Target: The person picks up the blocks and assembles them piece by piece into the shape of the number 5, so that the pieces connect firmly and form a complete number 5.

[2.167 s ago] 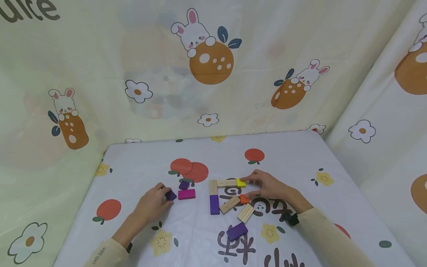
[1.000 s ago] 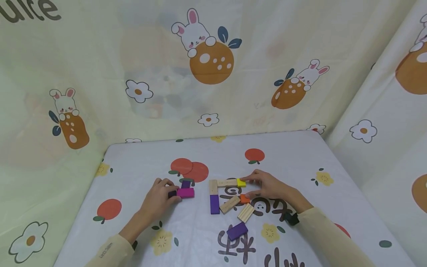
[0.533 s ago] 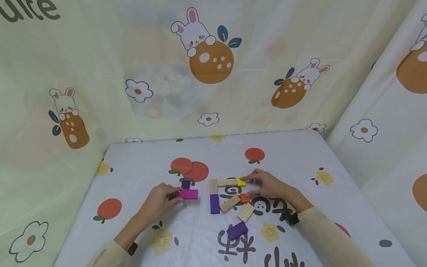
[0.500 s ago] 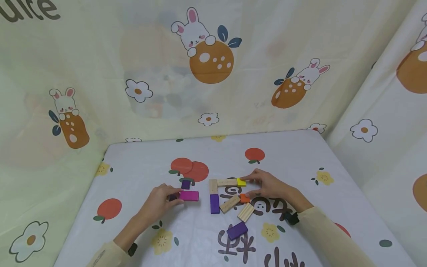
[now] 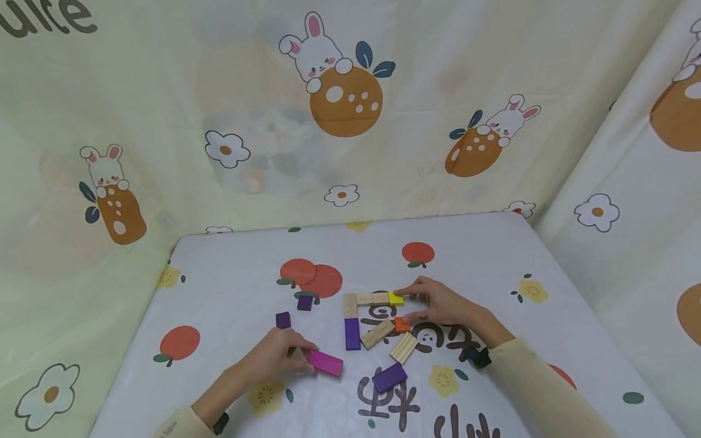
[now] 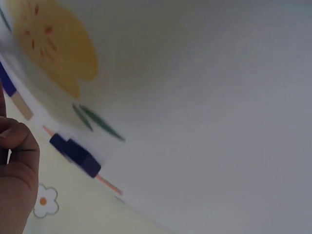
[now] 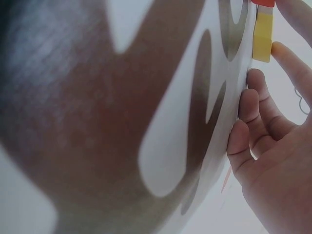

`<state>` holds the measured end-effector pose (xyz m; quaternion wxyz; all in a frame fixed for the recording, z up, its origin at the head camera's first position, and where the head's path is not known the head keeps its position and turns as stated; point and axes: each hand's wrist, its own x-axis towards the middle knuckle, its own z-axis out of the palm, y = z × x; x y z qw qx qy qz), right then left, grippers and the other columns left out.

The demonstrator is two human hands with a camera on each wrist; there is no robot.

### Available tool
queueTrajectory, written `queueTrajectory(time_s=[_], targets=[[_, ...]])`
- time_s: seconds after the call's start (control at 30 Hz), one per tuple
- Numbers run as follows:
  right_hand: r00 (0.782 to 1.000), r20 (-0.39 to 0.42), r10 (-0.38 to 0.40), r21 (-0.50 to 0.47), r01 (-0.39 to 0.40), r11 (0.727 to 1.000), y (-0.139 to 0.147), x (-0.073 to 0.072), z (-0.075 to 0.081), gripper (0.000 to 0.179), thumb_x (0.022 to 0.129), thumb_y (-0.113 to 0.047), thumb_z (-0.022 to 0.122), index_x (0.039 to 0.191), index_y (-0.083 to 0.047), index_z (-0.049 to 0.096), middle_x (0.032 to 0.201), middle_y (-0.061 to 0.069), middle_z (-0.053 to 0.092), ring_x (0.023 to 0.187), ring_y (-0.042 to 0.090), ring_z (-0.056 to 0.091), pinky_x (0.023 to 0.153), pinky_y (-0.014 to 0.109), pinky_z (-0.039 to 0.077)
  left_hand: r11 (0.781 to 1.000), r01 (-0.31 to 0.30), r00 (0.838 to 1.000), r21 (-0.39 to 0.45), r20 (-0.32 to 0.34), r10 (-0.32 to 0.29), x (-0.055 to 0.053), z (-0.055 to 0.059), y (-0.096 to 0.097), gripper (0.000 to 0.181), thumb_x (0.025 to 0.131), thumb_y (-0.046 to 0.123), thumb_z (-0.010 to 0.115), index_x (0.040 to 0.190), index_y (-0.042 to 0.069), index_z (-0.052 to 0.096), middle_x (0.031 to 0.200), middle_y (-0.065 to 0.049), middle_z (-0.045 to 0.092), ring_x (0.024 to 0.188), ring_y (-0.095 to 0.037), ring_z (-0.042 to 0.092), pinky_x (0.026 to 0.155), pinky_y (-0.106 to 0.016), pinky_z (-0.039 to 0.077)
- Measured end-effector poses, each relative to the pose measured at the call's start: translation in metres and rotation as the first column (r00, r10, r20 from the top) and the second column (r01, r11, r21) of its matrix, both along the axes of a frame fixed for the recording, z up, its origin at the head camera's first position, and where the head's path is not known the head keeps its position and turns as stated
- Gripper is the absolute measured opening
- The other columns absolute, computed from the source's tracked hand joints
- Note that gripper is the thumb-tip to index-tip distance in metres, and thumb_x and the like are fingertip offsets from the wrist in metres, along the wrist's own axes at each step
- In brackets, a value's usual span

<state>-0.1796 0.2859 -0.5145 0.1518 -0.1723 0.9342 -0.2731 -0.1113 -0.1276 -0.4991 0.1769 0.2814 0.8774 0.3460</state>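
My left hand (image 5: 274,357) pinches one end of a pink wooden block (image 5: 327,364) between thumb and fingers, left of the other blocks. In the left wrist view only part of that hand (image 6: 18,170) shows, and the pink block is out of sight. My right hand (image 5: 443,305) touches a yellow block (image 5: 396,298) with the index fingertip. Its thumb tip meets an orange block (image 5: 402,325). The yellow block lies at the end of a plain wood block (image 5: 372,300). Another plain block (image 5: 350,306) and a purple block (image 5: 353,334) run down from there.
Two small dark purple blocks (image 5: 305,302) lie behind the left hand. A slanted plain block (image 5: 378,334), a ridged plain block (image 5: 404,348) and a loose purple block (image 5: 389,378) lie nearer the front. A printed cloth (image 5: 476,255) covers the table.
The left hand has let go of a small dark purple block beside the pink one. It has drawn the pink block forward and slightly right, turning it. The right hand stays put.
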Motion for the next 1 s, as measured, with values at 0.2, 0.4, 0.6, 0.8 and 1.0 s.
queueTrajectory(time_s=[0.2, 0.4, 0.6, 0.8, 1.0], targets=[[1.000, -0.007, 0.008, 0.002, -0.008, 1.000, 0.000, -0.001, 0.000, 0.065, 0.080, -0.047, 0.092, 0.140, -0.031, 0.070, 0.117, 0.000, 0.062, 0.100, 0.016, 0.050, 0.083, 0.031, 0.045, 1.000, 0.023, 0.993, 0.001, 0.118, -0.022, 0.010, -0.012, 0.007, 0.031, 0.084, 0.029, 0.091, 0.113, 0.020, 0.084, 0.088, 0.017, 0.073, 0.078, -0.002, 0.053, 0.068, -0.017, 0.041], [1.000, -0.003, 0.005, 0.005, -0.004, 1.000, 0.000, 0.000, 0.000, 0.066, 0.081, -0.047, 0.091, 0.141, -0.032, 0.070, 0.116, -0.002, 0.061, 0.102, 0.015, 0.052, 0.088, 0.033, 0.047, 0.998, 0.059, 0.993, 0.016, 0.098, -0.060, 0.015, -0.017, 0.013, 0.031, 0.085, 0.030, 0.090, 0.113, 0.020, 0.083, 0.086, 0.018, 0.069, 0.080, 0.001, 0.053, 0.071, -0.016, 0.043], [1.000, -0.004, 0.008, -0.005, -0.008, 1.000, 0.000, 0.000, 0.000, 0.066, 0.080, -0.046, 0.092, 0.141, -0.031, 0.070, 0.116, -0.002, 0.061, 0.102, 0.015, 0.051, 0.088, 0.033, 0.048, 0.997, 0.078, 0.992, -0.009, 0.099, -0.076, 0.018, -0.018, 0.019, 0.035, 0.087, 0.033, 0.088, 0.118, 0.018, 0.082, 0.087, 0.018, 0.066, 0.080, 0.002, 0.051, 0.071, -0.015, 0.044], [1.000, -0.004, 0.012, -0.009, -0.012, 1.000, 0.000, 0.000, -0.001, 0.066, 0.080, -0.046, 0.092, 0.141, -0.032, 0.070, 0.115, -0.003, 0.061, 0.102, 0.015, 0.051, 0.088, 0.032, 0.047, 0.996, 0.077, 0.989, -0.043, 0.132, -0.071, 0.018, -0.013, 0.023, 0.038, 0.088, 0.034, 0.087, 0.123, 0.021, 0.080, 0.092, 0.019, 0.068, 0.083, 0.001, 0.054, 0.073, -0.016, 0.044], [1.000, -0.004, 0.024, -0.026, -0.024, 0.999, 0.002, 0.000, -0.002, 0.065, 0.082, -0.046, 0.091, 0.141, -0.030, 0.069, 0.116, -0.001, 0.061, 0.101, 0.015, 0.052, 0.089, 0.034, 0.047, 0.996, 0.084, 0.989, -0.018, 0.127, -0.081, 0.020, -0.010, 0.029, 0.031, 0.089, 0.030, 0.087, 0.117, 0.019, 0.082, 0.091, 0.018, 0.071, 0.083, 0.002, 0.056, 0.076, -0.017, 0.049]])
